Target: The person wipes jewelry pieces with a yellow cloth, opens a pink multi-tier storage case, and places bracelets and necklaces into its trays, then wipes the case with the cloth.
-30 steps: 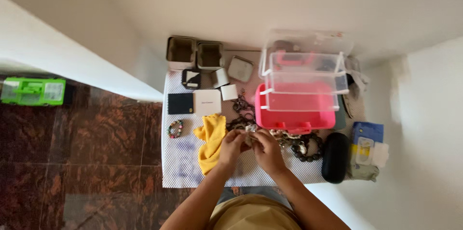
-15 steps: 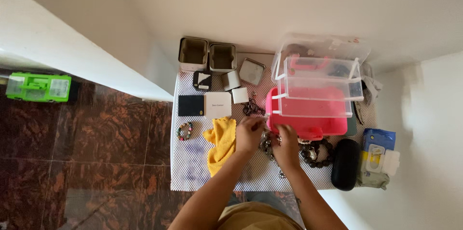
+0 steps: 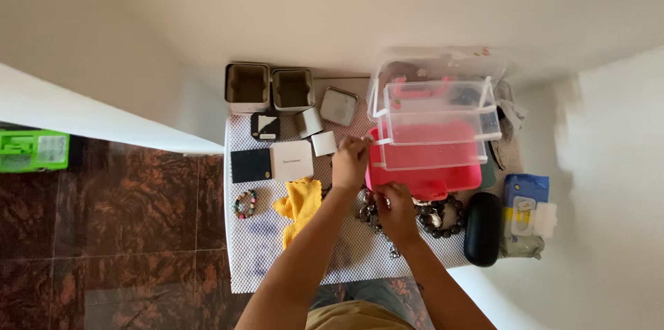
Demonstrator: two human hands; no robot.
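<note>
My left hand (image 3: 349,159) reaches to the left rim of a pink storage box (image 3: 423,179) with clear tiered trays (image 3: 434,122) swung open above it. Its fingers are pinched together at the rim; whether something small sits in them is hidden. My right hand (image 3: 395,209) lies just in front of the box, curled on a tangle of silvery chain (image 3: 364,209) whose end trails toward me. A dark beaded bracelet (image 3: 444,218) lies right of that hand. A yellow cloth (image 3: 299,207) lies left of my forearm.
A white mesh mat (image 3: 259,250) covers the small table. On it: two open tins (image 3: 247,86), a square tin lid (image 3: 338,106), black (image 3: 250,165) and white (image 3: 291,160) flat boxes, a colourful bead bracelet (image 3: 244,203), a black glasses case (image 3: 482,227), a blue wipes pack (image 3: 524,214). A green box (image 3: 31,150) sits on the floor.
My hands were together over a small silvery piece. The left hand has moved up to the pink box's rim; the right stays low on the chain tangle. The view shifted slightly.
</note>
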